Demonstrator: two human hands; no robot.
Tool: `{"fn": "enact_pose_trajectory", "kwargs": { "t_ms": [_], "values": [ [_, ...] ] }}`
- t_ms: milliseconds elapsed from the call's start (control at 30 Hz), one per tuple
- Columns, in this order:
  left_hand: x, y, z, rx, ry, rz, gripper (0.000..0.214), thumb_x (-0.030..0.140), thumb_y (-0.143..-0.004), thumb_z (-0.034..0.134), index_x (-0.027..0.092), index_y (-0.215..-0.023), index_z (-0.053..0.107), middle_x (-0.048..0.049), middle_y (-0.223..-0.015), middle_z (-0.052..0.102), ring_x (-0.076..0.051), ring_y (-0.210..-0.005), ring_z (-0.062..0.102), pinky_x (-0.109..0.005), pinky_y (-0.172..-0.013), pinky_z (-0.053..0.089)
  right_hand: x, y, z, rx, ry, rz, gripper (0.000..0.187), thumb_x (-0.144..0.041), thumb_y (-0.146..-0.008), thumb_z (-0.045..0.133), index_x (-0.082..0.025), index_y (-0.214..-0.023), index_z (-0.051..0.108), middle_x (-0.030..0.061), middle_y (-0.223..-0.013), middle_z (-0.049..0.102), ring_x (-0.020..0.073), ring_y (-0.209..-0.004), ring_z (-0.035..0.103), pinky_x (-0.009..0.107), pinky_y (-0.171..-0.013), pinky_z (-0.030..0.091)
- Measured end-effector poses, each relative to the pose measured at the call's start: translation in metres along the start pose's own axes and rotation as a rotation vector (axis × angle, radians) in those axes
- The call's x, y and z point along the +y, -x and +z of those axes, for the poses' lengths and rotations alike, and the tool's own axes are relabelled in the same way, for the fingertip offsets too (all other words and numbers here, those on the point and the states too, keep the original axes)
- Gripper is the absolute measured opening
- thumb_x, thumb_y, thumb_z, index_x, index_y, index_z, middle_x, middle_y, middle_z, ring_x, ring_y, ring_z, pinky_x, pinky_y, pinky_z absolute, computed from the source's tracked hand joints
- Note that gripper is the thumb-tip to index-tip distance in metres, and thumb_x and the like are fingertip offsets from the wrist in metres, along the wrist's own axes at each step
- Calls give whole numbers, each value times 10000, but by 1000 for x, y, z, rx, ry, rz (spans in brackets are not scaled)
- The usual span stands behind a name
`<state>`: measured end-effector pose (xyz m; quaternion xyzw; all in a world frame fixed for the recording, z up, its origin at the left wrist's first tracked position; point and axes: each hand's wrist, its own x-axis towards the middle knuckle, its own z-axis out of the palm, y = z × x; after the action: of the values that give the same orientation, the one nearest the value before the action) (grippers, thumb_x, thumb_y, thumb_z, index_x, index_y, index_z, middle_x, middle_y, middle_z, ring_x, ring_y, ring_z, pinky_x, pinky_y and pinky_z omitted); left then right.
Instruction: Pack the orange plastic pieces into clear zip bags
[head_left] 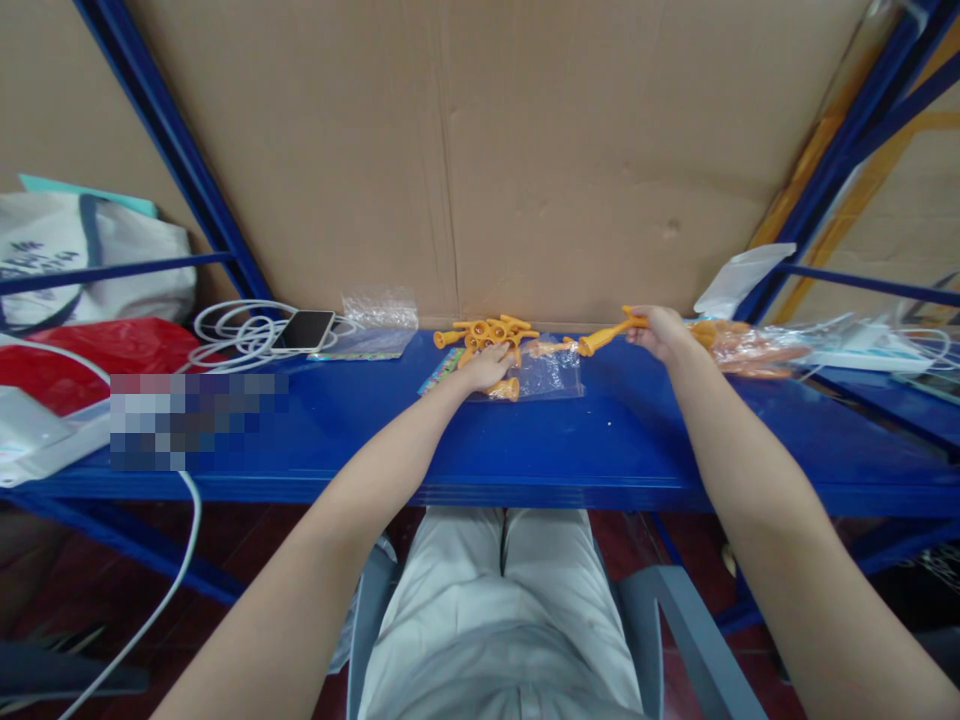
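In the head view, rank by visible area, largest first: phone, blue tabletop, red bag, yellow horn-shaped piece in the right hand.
1. Blue tabletop
2. Red bag, cut off by the frame
3. Phone
4. Yellow horn-shaped piece, slimmer than the phone

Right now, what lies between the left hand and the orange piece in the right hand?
In the head view, part of a clear plastic bag and another orange piece lie between the left hand and the held piece in the right hand.
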<state>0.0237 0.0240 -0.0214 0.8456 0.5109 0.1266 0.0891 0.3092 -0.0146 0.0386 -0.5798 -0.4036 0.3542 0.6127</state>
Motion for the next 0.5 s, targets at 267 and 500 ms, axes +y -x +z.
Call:
{"fn": "enact_pose_trajectory", "kwargs": {
  "t_ms": [267, 500],
  "values": [
    [4, 7, -6, -37, 38, 17, 605, 380, -980, 247, 123, -1521, 333, -88, -1606, 275, -194, -1495, 224, -311, -1208, 161, -10, 40, 26, -387, 100, 234, 174, -14, -902, 417, -114, -892, 560, 83, -685, 651, 134, -554, 655, 226, -542, 572],
    [-2, 10, -15, 83, 174, -34, 505, 334, -985, 282, 163, -1373, 556, -67, -1497, 493, -236, -1402, 430, -345, -1163, 306, -5, 48, 37, -338, -81, 279, 193, -4, -881, 375, -145, -889, 506, 97, -778, 671, 172, -737, 727, 281, -674, 625]
  ]
}}
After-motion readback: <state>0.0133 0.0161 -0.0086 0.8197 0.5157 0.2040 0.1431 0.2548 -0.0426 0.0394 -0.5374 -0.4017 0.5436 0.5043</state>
